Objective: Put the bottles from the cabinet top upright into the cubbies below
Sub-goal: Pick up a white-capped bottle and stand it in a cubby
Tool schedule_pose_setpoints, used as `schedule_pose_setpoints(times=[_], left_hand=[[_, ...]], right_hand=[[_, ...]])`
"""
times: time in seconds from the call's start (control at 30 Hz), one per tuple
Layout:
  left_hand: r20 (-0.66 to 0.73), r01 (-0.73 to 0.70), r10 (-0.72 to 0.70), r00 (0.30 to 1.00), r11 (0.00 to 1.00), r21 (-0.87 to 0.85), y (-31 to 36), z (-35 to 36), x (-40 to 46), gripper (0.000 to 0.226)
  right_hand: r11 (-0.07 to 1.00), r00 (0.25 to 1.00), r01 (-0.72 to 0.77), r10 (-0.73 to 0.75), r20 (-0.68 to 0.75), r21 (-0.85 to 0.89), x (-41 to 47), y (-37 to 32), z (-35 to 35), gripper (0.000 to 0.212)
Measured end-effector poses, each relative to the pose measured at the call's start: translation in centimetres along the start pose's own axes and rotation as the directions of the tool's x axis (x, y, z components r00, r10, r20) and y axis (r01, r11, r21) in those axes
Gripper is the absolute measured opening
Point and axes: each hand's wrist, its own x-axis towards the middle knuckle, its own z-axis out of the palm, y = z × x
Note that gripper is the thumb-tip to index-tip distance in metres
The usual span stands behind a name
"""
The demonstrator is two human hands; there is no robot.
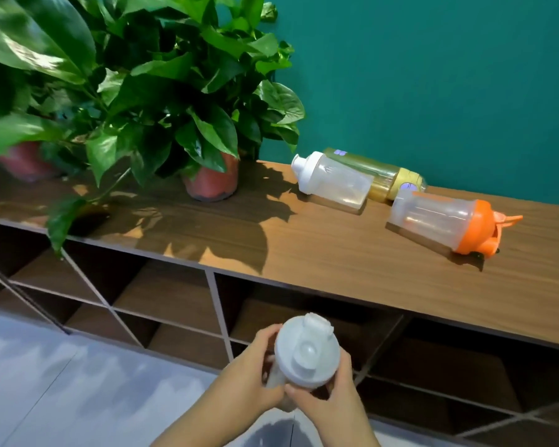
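Below, both hands, left hand (pixel 250 371) and right hand (pixel 328 393), around 1 upright grey-lidded bottle (pixel 305 353).

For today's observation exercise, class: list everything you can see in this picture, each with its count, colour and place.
White-lidded bottle: one, clear, lying on the cabinet top.
Yellow bottle: one, amber with a yellow cap, lying behind the white-lidded one.
Orange-lidded bottle: one, clear, lying to the right.
Held bottle: one, white lid, upright in front of the cubbies.
Potted plants: two, green leaves, red pots, left on the top.
Cabinet top: one, brown wood.
Cubbies: several, dark brown, below the top.
Wall: teal.
Floor: grey.
Left hand: grip on the held bottle.
Right hand: grip on it too.
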Motion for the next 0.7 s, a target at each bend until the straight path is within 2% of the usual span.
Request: schedule_pose_setpoints(times=[0.07,0.1,0.2,0.27,0.33,0.47,0.53,0.7], left_hand=[[-0.017,0.042,-0.044,0.999,0.993,-0.110,-1.0,-0.9,1.0,0.078],[-0.020,0.059,-0.064,0.998,0.977,-0.204,-1.5,-1.3,1.4,0.076],[-0.060,0.094,-0.127,0.990,0.913,-0.396,-2.1,-2.4,2.8,0.073],[-0.112,0.103,-0.166,0.980,0.899,-0.426,-2.9,-2.7,4.0,0.063],[-0.131,0.123,-0.204,0.970,0.879,-0.460,-3.5,-2.8,5.0,0.056],[-0.178,0.122,-0.236,0.955,0.863,-0.490,-3.9,-2.6,6.7,0.066],[-0.196,0.123,-0.240,0.951,0.872,-0.474,-4.0,-2.4,7.5,0.068],[-0.248,0.078,-0.215,0.945,0.881,-0.467,-4.4,-2.5,8.5,0.057]], right_hand=[[1.000,1.000,-0.001,0.001,-0.014,-0.011,1.6,-0.2,1.8,0.097],[1.000,1.000,0.012,-0.012,0.025,-0.002,2.4,-0.2,2.5,0.097],[0.996,0.998,0.007,-0.013,0.065,0.094,4.6,-1.5,4.6,0.082],[0.999,0.994,-0.025,0.020,0.107,0.045,5.8,-1.1,5.4,0.069],[0.998,0.995,-0.055,0.053,0.085,0.026,6.8,-0.6,6.2,0.065],[0.997,0.996,-0.076,0.077,-0.040,0.025,8.5,0.6,7.2,0.077],[0.996,0.994,-0.081,0.083,-0.077,0.030,9.0,1.2,7.4,0.075],[0.998,0.992,-0.060,0.056,-0.113,-0.031,10.0,1.6,7.0,0.073]])
